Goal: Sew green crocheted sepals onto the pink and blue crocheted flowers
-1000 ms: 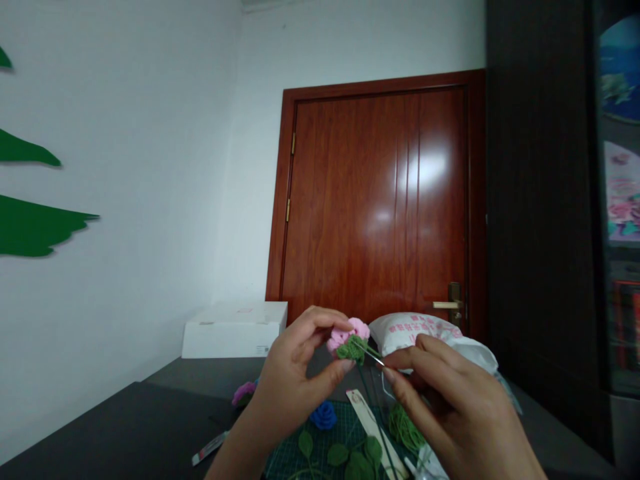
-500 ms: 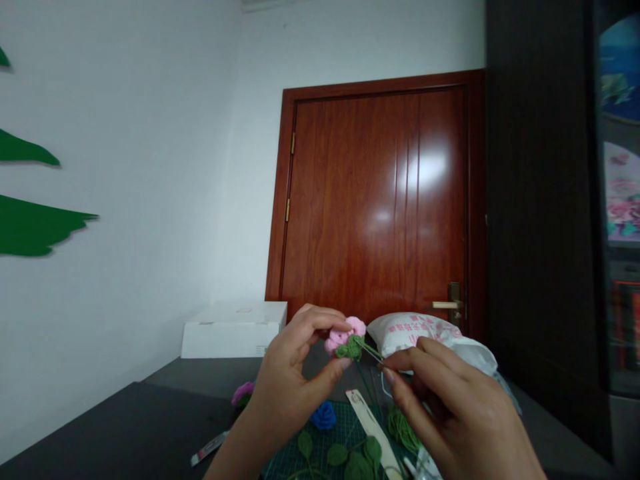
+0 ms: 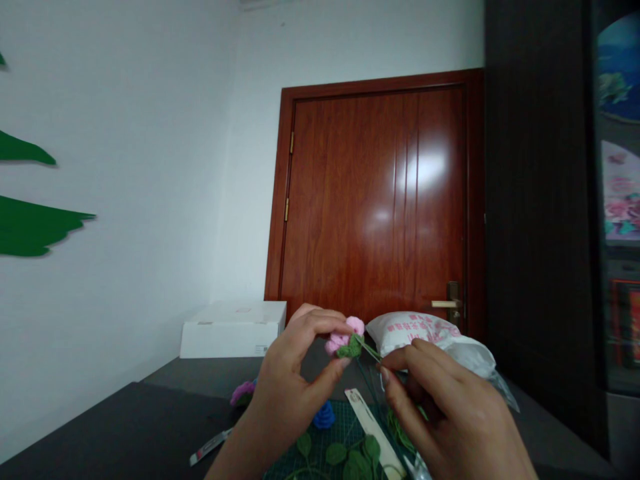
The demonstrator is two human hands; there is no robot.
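Note:
My left hand [image 3: 300, 363] pinches a pink crocheted flower [image 3: 354, 325] between thumb and fingers, above the desk. Under its petals sits a green crocheted base [image 3: 354, 347], turned toward my right hand. My right hand [image 3: 445, 400] is closed, its thumb and forefinger gripping a thin, pale needle [image 3: 371, 351] whose tip meets the green base. Green yarn runs alongside the needle, and a dark green strand hangs below the flower. Whether the needle tip is inside the stitches is too small to tell.
A green cutting mat [image 3: 340, 417] carries a blue crocheted flower [image 3: 324, 416], green crocheted leaves [image 3: 357, 463] and a ruler [image 3: 375, 430]. Green yarn [image 3: 397, 427] lies partly behind my right hand. Around are a purple flower [image 3: 243, 392], a cutter [image 3: 210, 447], a white box [image 3: 233, 333] and a white bag [image 3: 415, 330].
My right hand has shifted slightly left and closer to the flower. The green base has turned a little in my left hand, whose grip stays the same.

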